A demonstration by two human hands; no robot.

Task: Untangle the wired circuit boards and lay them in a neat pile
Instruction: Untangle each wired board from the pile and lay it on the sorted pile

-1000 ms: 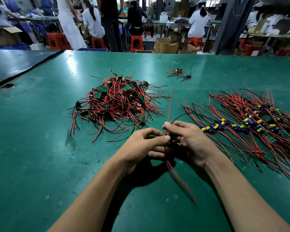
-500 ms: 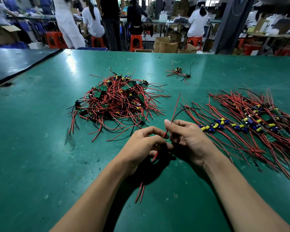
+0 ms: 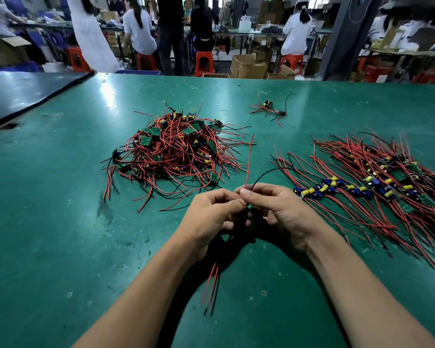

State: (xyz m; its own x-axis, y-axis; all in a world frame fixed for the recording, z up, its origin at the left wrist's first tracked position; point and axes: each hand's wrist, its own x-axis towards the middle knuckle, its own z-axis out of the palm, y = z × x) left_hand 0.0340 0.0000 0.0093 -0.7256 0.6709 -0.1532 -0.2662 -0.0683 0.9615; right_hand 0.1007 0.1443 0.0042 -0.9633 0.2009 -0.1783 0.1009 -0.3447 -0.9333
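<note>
A tangled heap of small green circuit boards with red and black wires (image 3: pixel 176 151) lies on the green table ahead of me. On the right, a laid-out pile of boards (image 3: pixel 377 187) spreads with wires combed straight. My left hand (image 3: pixel 211 217) and my right hand (image 3: pixel 281 212) meet above the table and together pinch one wired board (image 3: pixel 248 167), whose board is hidden between the fingers. A red wire and a black wire stick up from the fingertips. More red and black wires hang below the hands.
A small separate cluster of wired boards (image 3: pixel 269 109) lies farther back. A dark table (image 3: pixel 23 94) adjoins at the left. Beyond the far edge are people on red stools (image 3: pixel 204 62), cardboard boxes (image 3: pixel 249 66) and other workbenches.
The upright red wire swung from leaning right to nearly vertical. The wires below the hands straightened and hang closer to me. Both hands stayed together in place.
</note>
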